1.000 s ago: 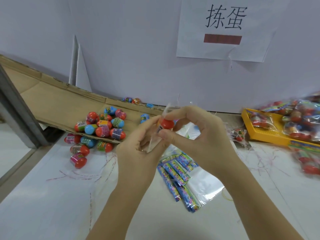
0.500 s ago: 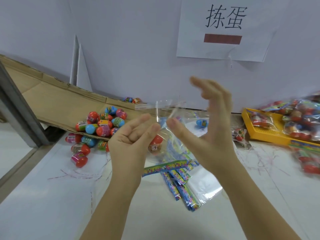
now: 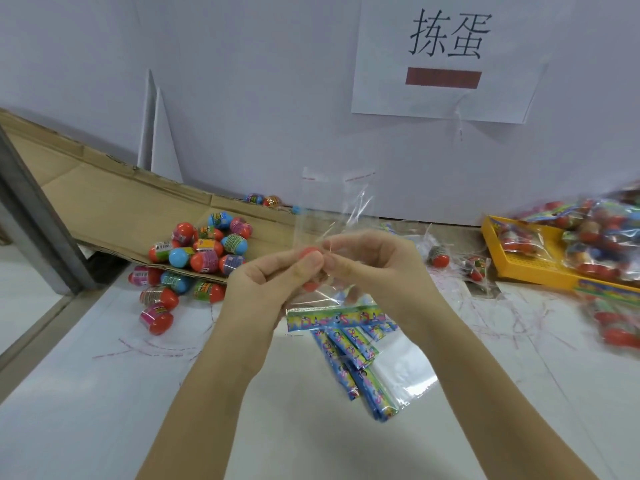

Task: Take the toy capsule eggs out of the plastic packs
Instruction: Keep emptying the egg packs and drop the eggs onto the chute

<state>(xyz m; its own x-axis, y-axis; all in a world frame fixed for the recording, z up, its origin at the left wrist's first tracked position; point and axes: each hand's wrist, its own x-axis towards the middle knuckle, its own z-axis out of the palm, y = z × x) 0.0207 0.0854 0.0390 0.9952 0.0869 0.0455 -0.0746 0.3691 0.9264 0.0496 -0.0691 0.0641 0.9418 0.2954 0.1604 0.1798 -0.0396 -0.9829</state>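
Note:
I hold a clear plastic pack (image 3: pixel 329 209) upright above the table, its colourful header card (image 3: pixel 336 318) hanging below my hands. A red capsule egg (image 3: pixel 309 253) sits inside it between my fingertips. My left hand (image 3: pixel 266 285) grips the pack and egg from the left. My right hand (image 3: pixel 374 265) pinches the plastic from the right. Several loose capsule eggs (image 3: pixel 204 251) lie in a heap at the left, on and below the cardboard.
A flattened cardboard sheet (image 3: pixel 114 206) slopes down from the left wall. Empty packs with blue header cards (image 3: pixel 360 362) lie under my hands. A yellow tray (image 3: pixel 519 268) with filled packs (image 3: pixel 595 237) stands at the right. One egg (image 3: pixel 439 256) lies by the wall.
My right hand, raised and open half a second ago, has come back down and pinches the pack. The pack now stands taller, and the egg sits between both hands' fingertips.

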